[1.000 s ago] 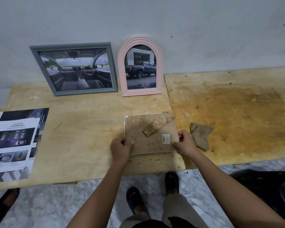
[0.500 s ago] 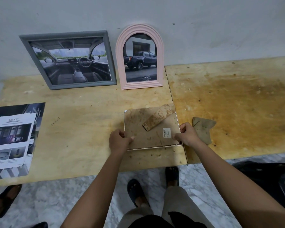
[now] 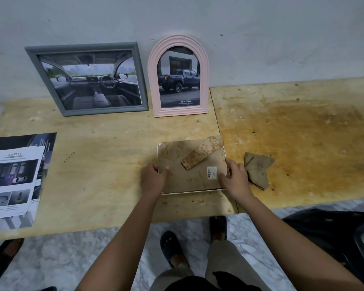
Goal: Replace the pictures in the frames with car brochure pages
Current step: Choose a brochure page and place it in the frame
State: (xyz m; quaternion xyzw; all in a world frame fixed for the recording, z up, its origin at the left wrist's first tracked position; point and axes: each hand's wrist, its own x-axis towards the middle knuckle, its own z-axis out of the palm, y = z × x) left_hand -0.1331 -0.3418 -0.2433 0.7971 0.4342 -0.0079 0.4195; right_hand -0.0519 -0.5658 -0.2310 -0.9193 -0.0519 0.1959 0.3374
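A white-edged picture frame (image 3: 177, 175) lies face down on the wooden table (image 3: 105, 164), its stained brown backing up, with the stand flap (image 3: 202, 153) angled across it. My left hand (image 3: 152, 178) grips the frame's left edge and my right hand (image 3: 235, 179) grips its right edge near a barcode sticker (image 3: 211, 172). The frame's near edge looks slightly raised. Against the wall lean a grey frame (image 3: 86, 78) holding a car interior page and a pink arched frame (image 3: 179, 76) holding a pickup truck page. Car brochure pages (image 3: 13, 179) lie at the table's left.
A brown folded cardboard piece (image 3: 259, 169) lies just right of my right hand. The right table board (image 3: 303, 139) is heavily stained. My feet in dark sandals (image 3: 170, 246) stand on marble floor below the table's front edge. A dark object (image 3: 334, 238) sits at lower right.
My right hand has shifted onto the frame's right edge beside the sticker. The frame stays face down in place. The view has tilted a little.
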